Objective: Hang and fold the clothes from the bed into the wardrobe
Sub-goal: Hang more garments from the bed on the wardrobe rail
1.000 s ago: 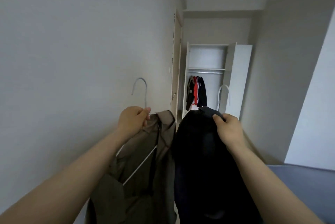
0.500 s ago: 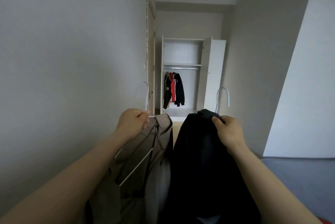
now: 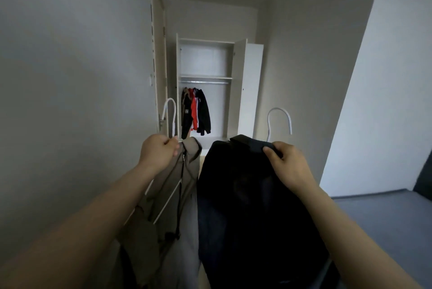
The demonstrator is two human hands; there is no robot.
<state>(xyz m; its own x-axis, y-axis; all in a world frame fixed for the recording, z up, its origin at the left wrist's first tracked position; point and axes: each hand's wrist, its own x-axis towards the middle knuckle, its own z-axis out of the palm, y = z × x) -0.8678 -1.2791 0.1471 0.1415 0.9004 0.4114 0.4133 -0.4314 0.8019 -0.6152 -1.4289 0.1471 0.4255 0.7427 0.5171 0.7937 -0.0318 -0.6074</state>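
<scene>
Left hand (image 3: 159, 152) pinches white hanger (image 3: 170, 113) of olive-beige jacket (image 3: 174, 190); right hand (image 3: 288, 164) grips collar of black jacket (image 3: 247, 207). Open white wardrobe (image 3: 250, 85) ahead, several garments (image 3: 196, 113) already on rail. Both jackets yet unhung.

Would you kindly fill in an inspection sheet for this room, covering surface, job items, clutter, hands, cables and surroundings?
Surface: grey bed, lower right, partly in view.
Job's things: khaki jacket on left hanger; dark jacket on right hanger; open wardrobe ahead, hung garments at its rail's left end.
Clutter: nothing seen.
Grippers: left hand grips the left hanger's neck; right hand pinches the dark jacket's collar.
Cables: nothing seen.
Surroundings: plain walls; door handle left of the wardrobe.
</scene>
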